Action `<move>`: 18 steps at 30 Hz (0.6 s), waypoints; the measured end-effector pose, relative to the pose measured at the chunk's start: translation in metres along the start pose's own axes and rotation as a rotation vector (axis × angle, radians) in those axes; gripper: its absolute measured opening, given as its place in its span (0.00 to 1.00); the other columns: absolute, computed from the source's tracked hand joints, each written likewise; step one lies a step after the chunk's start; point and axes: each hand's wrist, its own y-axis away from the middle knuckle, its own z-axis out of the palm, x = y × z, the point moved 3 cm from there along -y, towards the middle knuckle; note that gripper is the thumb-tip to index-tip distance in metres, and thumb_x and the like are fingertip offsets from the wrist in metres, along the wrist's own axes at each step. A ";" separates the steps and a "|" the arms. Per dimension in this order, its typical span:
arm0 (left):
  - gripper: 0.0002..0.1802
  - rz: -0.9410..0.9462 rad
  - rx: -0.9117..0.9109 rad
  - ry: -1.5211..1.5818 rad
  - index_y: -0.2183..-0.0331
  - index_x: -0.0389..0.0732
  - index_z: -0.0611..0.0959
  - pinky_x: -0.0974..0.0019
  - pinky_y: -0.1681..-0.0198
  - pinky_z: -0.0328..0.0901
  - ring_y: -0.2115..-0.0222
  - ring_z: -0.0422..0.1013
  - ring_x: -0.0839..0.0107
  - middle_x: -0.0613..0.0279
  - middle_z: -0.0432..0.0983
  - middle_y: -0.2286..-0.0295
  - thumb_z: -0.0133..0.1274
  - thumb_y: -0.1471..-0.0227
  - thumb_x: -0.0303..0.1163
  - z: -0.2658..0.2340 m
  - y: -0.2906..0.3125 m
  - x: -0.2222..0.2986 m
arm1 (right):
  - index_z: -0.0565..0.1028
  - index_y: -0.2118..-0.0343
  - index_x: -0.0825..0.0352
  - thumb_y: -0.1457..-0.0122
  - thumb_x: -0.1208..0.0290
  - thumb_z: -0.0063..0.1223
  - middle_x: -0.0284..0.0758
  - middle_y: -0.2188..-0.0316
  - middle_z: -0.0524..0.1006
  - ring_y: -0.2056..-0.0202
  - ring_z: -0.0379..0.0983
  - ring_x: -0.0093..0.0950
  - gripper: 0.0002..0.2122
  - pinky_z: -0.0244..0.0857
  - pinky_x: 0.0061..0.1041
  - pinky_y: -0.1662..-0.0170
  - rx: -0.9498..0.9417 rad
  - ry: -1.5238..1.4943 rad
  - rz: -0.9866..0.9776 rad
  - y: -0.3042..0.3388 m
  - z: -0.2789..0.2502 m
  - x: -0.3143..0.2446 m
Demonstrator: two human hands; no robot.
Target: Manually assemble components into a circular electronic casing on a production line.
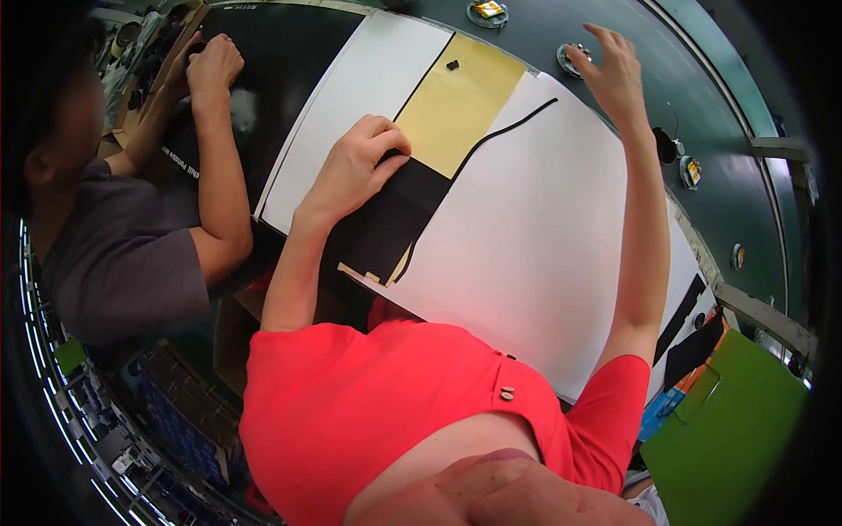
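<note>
My left hand (pixel 358 167) is closed, its thumb and forefinger curled together over the top edge of a black sheet (pixel 386 219). Something dark shows between those fingers, but I cannot tell whether it is a small piece or the sheet behind. Beyond it lies a yellow sheet (pixel 465 96) with a small black piece (pixel 453 65) on it. A thin black strip (pixel 488 138) curves along the right side of both sheets. At the far right, my right hand (pixel 617 77) reaches out with fingers apart, next to a round part with a yellow top (pixel 574 60).
White sheeting (pixel 535 210) covers the work surface. Several similar round parts (pixel 691 172) sit on the dark green belt (pixel 728 114) beyond. To the left, a co-worker (pixel 132 237) has both hands by a cardboard box (pixel 167 70). A green board (pixel 728 421) stands at the lower right.
</note>
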 end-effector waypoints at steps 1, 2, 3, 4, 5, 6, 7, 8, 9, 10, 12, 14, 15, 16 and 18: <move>0.06 0.007 0.003 0.009 0.68 0.37 0.80 0.65 0.62 0.69 0.64 0.73 0.63 0.60 0.75 0.65 0.60 0.50 0.20 0.000 -0.002 0.000 | 0.77 0.47 0.65 0.40 0.54 0.60 0.42 0.49 0.77 0.45 0.71 0.39 0.24 0.65 0.38 0.44 0.000 0.004 -0.003 -0.005 0.006 -0.006; 0.06 0.002 0.010 0.009 0.68 0.37 0.80 0.65 0.62 0.69 0.64 0.73 0.63 0.60 0.75 0.65 0.60 0.50 0.20 0.000 -0.002 -0.001 | 0.75 0.44 0.63 0.40 0.52 0.59 0.42 0.46 0.76 0.43 0.69 0.39 0.25 0.64 0.37 0.42 -0.068 0.011 0.016 -0.009 0.016 -0.011; 0.06 0.020 0.000 -0.002 0.69 0.36 0.79 0.65 0.62 0.69 0.63 0.73 0.62 0.60 0.75 0.66 0.60 0.51 0.20 0.000 -0.003 -0.002 | 0.74 0.42 0.61 0.39 0.51 0.59 0.41 0.44 0.74 0.41 0.67 0.39 0.26 0.62 0.37 0.39 -0.136 0.018 0.034 -0.014 0.025 -0.014; 0.06 0.037 -0.011 -0.013 0.70 0.36 0.79 0.64 0.62 0.69 0.63 0.73 0.62 0.59 0.75 0.66 0.60 0.51 0.20 0.000 -0.002 -0.004 | 0.73 0.42 0.60 0.40 0.48 0.58 0.41 0.43 0.74 0.40 0.66 0.40 0.28 0.61 0.38 0.38 -0.155 -0.042 -0.006 -0.020 0.033 -0.015; 0.06 0.032 -0.008 -0.010 0.70 0.36 0.79 0.64 0.62 0.69 0.63 0.73 0.62 0.59 0.75 0.66 0.60 0.51 0.20 -0.001 -0.002 -0.004 | 0.73 0.42 0.60 0.40 0.48 0.58 0.41 0.43 0.74 0.40 0.66 0.40 0.28 0.61 0.38 0.38 -0.159 -0.043 -0.010 -0.026 0.042 -0.015; 0.06 0.031 -0.011 -0.021 0.70 0.36 0.78 0.64 0.62 0.69 0.63 0.73 0.61 0.59 0.75 0.67 0.60 0.51 0.20 -0.001 -0.002 -0.003 | 0.74 0.42 0.59 0.40 0.51 0.60 0.41 0.44 0.74 0.42 0.68 0.39 0.26 0.64 0.37 0.40 -0.119 -0.045 -0.060 -0.035 0.049 -0.020; 0.07 0.029 -0.016 -0.032 0.70 0.36 0.77 0.64 0.62 0.69 0.63 0.73 0.61 0.59 0.75 0.67 0.60 0.52 0.20 -0.001 -0.002 -0.003 | 0.74 0.42 0.59 0.40 0.55 0.62 0.40 0.45 0.75 0.44 0.71 0.38 0.25 0.68 0.37 0.43 -0.079 -0.046 -0.108 -0.038 0.055 -0.026; 0.07 0.016 -0.010 -0.032 0.70 0.36 0.77 0.64 0.62 0.69 0.63 0.73 0.61 0.59 0.75 0.67 0.60 0.52 0.20 0.000 0.001 -0.004 | 0.74 0.42 0.59 0.40 0.55 0.62 0.40 0.45 0.75 0.44 0.71 0.38 0.25 0.68 0.37 0.43 -0.085 -0.054 -0.119 -0.044 0.060 -0.041; 0.06 0.020 -0.006 -0.027 0.70 0.35 0.77 0.65 0.62 0.69 0.64 0.73 0.62 0.59 0.75 0.66 0.60 0.51 0.19 0.000 0.000 -0.006 | 0.74 0.45 0.63 0.41 0.56 0.61 0.44 0.47 0.73 0.44 0.68 0.42 0.24 0.64 0.41 0.43 -0.126 -0.129 -0.036 -0.051 0.062 -0.059; 0.06 0.018 -0.001 -0.023 0.70 0.35 0.77 0.65 0.62 0.69 0.64 0.73 0.62 0.59 0.76 0.66 0.59 0.51 0.19 -0.001 0.001 -0.010 | 0.75 0.49 0.68 0.43 0.57 0.60 0.47 0.48 0.72 0.44 0.66 0.46 0.23 0.61 0.45 0.42 -0.170 -0.208 0.045 -0.058 0.067 -0.074; 0.06 -0.012 -0.007 0.044 0.69 0.35 0.77 0.66 0.61 0.68 0.64 0.73 0.65 0.59 0.76 0.64 0.58 0.50 0.19 -0.003 0.001 -0.010 | 0.74 0.49 0.68 0.44 0.55 0.61 0.47 0.48 0.72 0.44 0.65 0.46 0.25 0.60 0.47 0.43 -0.212 -0.223 0.039 -0.069 0.083 -0.090; 0.05 -0.047 -0.021 0.118 0.69 0.35 0.77 0.67 0.61 0.68 0.64 0.73 0.67 0.60 0.76 0.63 0.58 0.49 0.19 -0.003 0.006 -0.008 | 0.75 0.52 0.70 0.46 0.53 0.64 0.48 0.51 0.72 0.44 0.63 0.46 0.26 0.60 0.50 0.45 -0.269 -0.802 -0.162 -0.070 0.084 -0.080; 0.05 -0.105 -0.016 0.228 0.68 0.35 0.77 0.69 0.61 0.68 0.64 0.72 0.70 0.60 0.76 0.62 0.57 0.48 0.19 -0.003 0.005 -0.011 | 0.75 0.52 0.70 0.46 0.53 0.64 0.48 0.51 0.72 0.44 0.63 0.46 0.26 0.60 0.50 0.45 -0.276 -0.809 -0.150 -0.074 0.092 -0.085; 0.04 -0.162 -0.010 0.338 0.68 0.35 0.77 0.70 0.60 0.67 0.63 0.72 0.73 0.61 0.76 0.61 0.56 0.46 0.19 -0.002 0.005 -0.014 | 0.75 0.54 0.70 0.47 0.54 0.64 0.48 0.52 0.72 0.45 0.63 0.46 0.25 0.60 0.49 0.45 -0.273 -0.444 -0.042 -0.078 0.105 -0.090; 0.03 -0.202 0.005 0.410 0.68 0.34 0.77 0.70 0.60 0.69 0.64 0.72 0.74 0.61 0.77 0.61 0.56 0.45 0.20 -0.001 0.007 -0.017 | 0.76 0.58 0.70 0.49 0.56 0.65 0.47 0.55 0.72 0.48 0.64 0.48 0.23 0.61 0.47 0.46 -0.223 -0.828 -0.059 -0.074 0.102 -0.074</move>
